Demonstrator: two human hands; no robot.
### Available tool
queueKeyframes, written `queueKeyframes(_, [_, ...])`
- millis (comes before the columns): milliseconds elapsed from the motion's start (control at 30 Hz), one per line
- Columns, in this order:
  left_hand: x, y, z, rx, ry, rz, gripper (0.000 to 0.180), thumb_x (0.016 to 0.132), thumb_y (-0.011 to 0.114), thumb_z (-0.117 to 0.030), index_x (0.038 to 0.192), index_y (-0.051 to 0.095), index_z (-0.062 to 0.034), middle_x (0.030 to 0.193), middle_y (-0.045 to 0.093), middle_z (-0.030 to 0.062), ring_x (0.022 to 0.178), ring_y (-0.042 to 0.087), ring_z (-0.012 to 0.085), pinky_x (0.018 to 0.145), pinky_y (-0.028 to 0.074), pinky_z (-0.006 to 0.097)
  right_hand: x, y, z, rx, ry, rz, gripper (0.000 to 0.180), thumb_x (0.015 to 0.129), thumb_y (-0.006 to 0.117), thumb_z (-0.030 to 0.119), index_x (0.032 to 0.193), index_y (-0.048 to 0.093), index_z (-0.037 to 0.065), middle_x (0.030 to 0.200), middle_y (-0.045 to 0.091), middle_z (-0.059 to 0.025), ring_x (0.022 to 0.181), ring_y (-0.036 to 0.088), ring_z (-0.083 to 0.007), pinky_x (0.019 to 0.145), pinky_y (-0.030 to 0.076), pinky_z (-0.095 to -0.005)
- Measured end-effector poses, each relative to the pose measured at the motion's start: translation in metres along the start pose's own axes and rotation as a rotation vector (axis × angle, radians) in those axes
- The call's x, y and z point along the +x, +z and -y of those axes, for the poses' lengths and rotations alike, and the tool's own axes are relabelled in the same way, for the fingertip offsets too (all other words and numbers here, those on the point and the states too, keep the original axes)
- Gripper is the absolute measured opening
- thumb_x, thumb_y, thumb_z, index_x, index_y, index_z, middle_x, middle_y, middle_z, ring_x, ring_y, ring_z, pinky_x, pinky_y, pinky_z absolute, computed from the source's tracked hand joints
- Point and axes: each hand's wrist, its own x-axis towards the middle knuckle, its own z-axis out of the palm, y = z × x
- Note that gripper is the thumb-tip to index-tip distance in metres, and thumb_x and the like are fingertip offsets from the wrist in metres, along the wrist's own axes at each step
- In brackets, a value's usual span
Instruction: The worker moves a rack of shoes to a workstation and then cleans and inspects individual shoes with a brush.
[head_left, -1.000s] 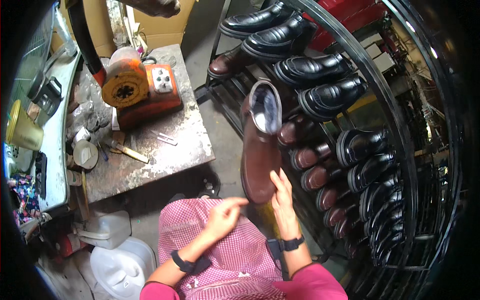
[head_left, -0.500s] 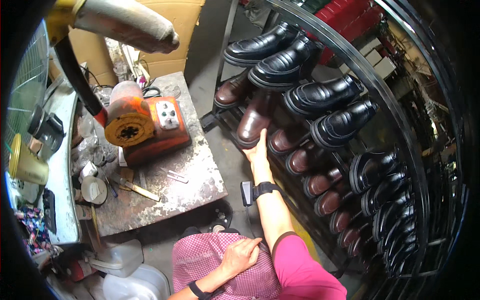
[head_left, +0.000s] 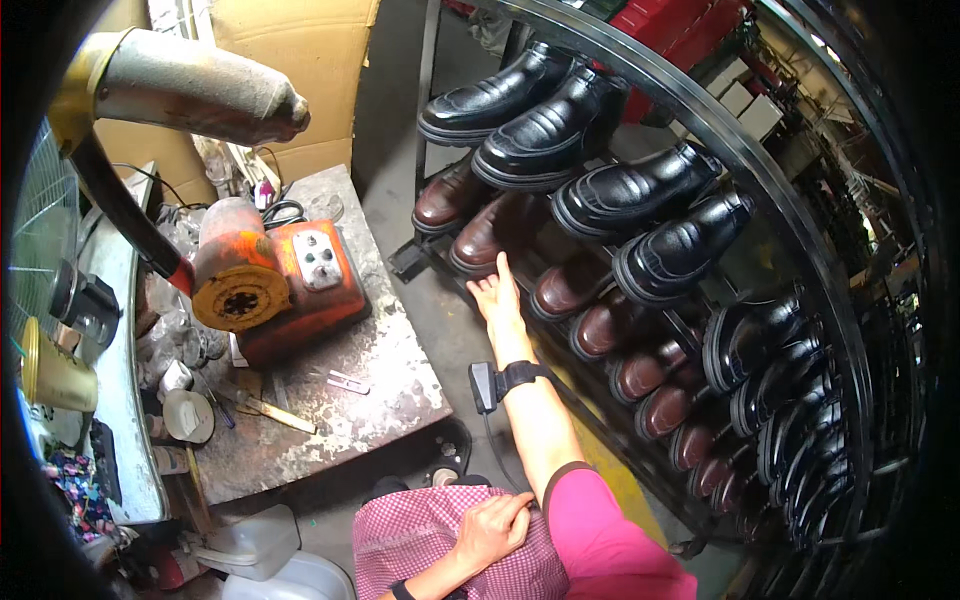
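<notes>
A brown leather shoe (head_left: 497, 232) rests on the lower level of the rack, toe toward me. Just below its toe is my right hand (head_left: 497, 300), fingers apart and thumb raised; it grips nothing. To its left stands another brown shoe (head_left: 446, 200), and more brown shoes (head_left: 570, 285) run along the same level to the right. My left hand (head_left: 492, 530) lies on the checkered apron (head_left: 400, 530) over my lap, fingers curled in. I see nothing in it, though its palm side is hidden.
Black shoes (head_left: 640, 190) fill the upper level of the dark metal rack (head_left: 800, 215). At left, a worn table (head_left: 400, 400) carries an orange motor machine (head_left: 300, 290) with a round disc, under a dusty duct (head_left: 190, 90). Plastic tubs (head_left: 290, 580) sit below. A cable hangs from my right wrist.
The brown shoe has gone back and settled on the rack beside its neighbour. My right hand has let go of its toe and opened. The left hand's pointing finger has curled in.
</notes>
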Motion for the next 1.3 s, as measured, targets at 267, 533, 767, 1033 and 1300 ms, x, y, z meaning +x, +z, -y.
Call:
queueKeyframes(267, [0.007,0.003,0.001,0.028,-0.01,0.012,0.016,0.07,0.055,-0.006,0.084,0.06,-0.0036,0.064,0.058,0.0082,0.056,0.058,0.0218,0.052,0.047,0.03,-0.055,-0.015,0.025,0.129,-0.097,-0.373,0.09,0.064,0.072,0.039,0.131,0.018,0.013,0.126,0.027,-0.0117,0.119,0.029,-0.0278,0.091,0.034,-0.0552])
queueKeyframes(533, [0.005,0.014,-0.012,-0.091,-0.159,-0.029,0.019,0.073,0.052,-0.003,0.09,0.059,-0.002,0.07,0.061,0.0092,0.062,0.061,0.0215,0.056,0.049,0.03,-0.115,-0.034,0.041,0.11,-0.235,-0.36,0.052,0.072,0.068,0.023,0.11,0.042,0.0,0.105,0.049,-0.0122,0.089,0.053,-0.0249,0.072,0.051,-0.0367])
queueKeyframes(767, [0.0,0.002,0.009,-0.836,-0.536,-0.331,0.064,0.081,0.053,-0.003,0.133,0.016,-0.0038,0.128,0.033,0.0147,0.107,0.045,0.0206,0.08,0.044,0.029,-0.3,-0.066,0.045,-0.24,0.044,-0.124,0.042,0.076,0.064,0.019,0.107,0.044,0.0,0.106,0.05,-0.0093,0.089,0.054,-0.0195,0.072,0.052,-0.0406])
queueKeyframes(1033, [0.02,0.008,-0.03,-0.859,-0.592,-0.21,0.049,0.073,0.068,-0.015,0.111,0.045,0.0032,0.109,0.051,0.0096,0.098,0.049,0.0173,0.084,0.04,0.028,-0.418,-0.115,0.069,-1.199,-0.314,0.019,0.05,0.069,0.071,0.016,0.108,0.045,-0.003,0.098,0.057,-0.0128,0.089,0.055,-0.0178,0.079,0.044,-0.029])
queueKeyframes(1300, [-0.017,0.013,-0.049,-0.833,-0.512,-0.281,0.033,0.072,0.068,-0.011,0.1,0.055,0.0007,0.096,0.059,0.0068,0.086,0.056,0.0147,0.078,0.044,0.026,-0.419,-0.053,0.127,-1.497,-0.631,0.199,0.044,0.071,0.067,0.015,0.111,0.052,0.006,0.1,0.052,-0.0083,0.085,0.051,-0.0193,0.068,0.042,-0.027])
